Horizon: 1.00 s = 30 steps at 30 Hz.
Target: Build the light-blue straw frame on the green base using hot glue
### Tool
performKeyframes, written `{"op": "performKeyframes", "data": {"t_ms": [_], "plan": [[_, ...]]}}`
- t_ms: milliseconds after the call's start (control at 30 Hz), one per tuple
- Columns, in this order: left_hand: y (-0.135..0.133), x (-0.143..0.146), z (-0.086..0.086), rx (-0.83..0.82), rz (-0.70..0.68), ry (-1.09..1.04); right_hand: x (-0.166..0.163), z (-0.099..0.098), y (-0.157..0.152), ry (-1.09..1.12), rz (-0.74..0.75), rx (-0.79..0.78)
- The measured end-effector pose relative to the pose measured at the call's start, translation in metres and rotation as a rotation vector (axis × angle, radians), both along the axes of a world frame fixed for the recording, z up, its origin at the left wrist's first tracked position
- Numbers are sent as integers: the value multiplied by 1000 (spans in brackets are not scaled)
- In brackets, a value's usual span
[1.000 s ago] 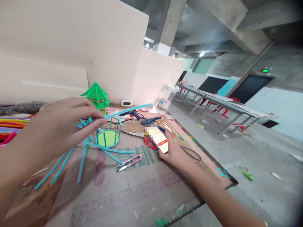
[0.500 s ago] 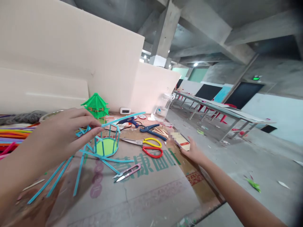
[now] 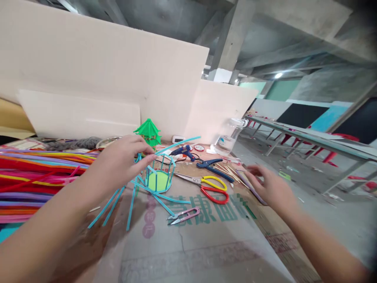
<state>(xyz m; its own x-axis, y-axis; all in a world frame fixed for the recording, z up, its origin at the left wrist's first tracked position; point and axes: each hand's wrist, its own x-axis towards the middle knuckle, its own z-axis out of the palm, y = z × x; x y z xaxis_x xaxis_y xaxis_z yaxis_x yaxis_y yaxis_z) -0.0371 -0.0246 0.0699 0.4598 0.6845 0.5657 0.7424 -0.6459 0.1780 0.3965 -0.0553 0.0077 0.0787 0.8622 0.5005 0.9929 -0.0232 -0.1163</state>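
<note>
My left hand (image 3: 122,163) pinches one end of a long teal straw (image 3: 178,144) that sticks out to the right above a small teal straw cage with a green disc floor (image 3: 159,179). My right hand (image 3: 269,186) hovers with fingers spread just above the table's right edge, holding nothing; a phone (image 3: 250,188) lies flat under its fingertips. Loose teal straws (image 3: 118,200) fan out from the cage across the cardboard.
Yellow-and-red scissors (image 3: 210,188), pink thread snips (image 3: 184,215), blue pliers (image 3: 213,167), a glue gun (image 3: 184,151) and wooden sticks (image 3: 228,172) lie on the cardboard. Coloured pipe cleaners (image 3: 35,173) pile at left. A green straw pavilion (image 3: 148,131) and clear jar (image 3: 231,137) stand behind.
My right hand carried the phone off to the right, laid it flat near the table edge and let go. The view swung left; my left hand kept its pinch on the straw.
</note>
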Motion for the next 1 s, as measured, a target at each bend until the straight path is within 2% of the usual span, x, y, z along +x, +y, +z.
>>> {"op": "performKeyframes", "data": {"t_ms": [100, 133, 200, 300, 400, 500, 733, 867, 1000], "plan": [[-2, 10, -6, 19, -4, -1, -81, 27, -4, -90, 553, 227], [-2, 12, -8, 21, -1, 8, -107, 32, -4, -141, 693, 250], [-3, 16, -11, 22, -10, 20, -148, 36, 0, -284, 844, 341], [-2, 18, -15, -4, -45, 20, -186, 36, 13, -425, 861, 483], [1, 20, -19, -61, -84, 13, -200, 31, 28, -361, 894, 497], [4, 21, -22, -108, -95, 13, -200, 23, 41, -248, 961, 430], [18, 4, -21, -133, -83, 0, -181, 7, 64, 119, 951, 287], [31, -7, -26, -123, -65, 48, -176, -1, 69, 162, 968, 197], [36, -5, -33, -79, -37, 118, -183, -12, 68, 181, 1001, 177]]}}
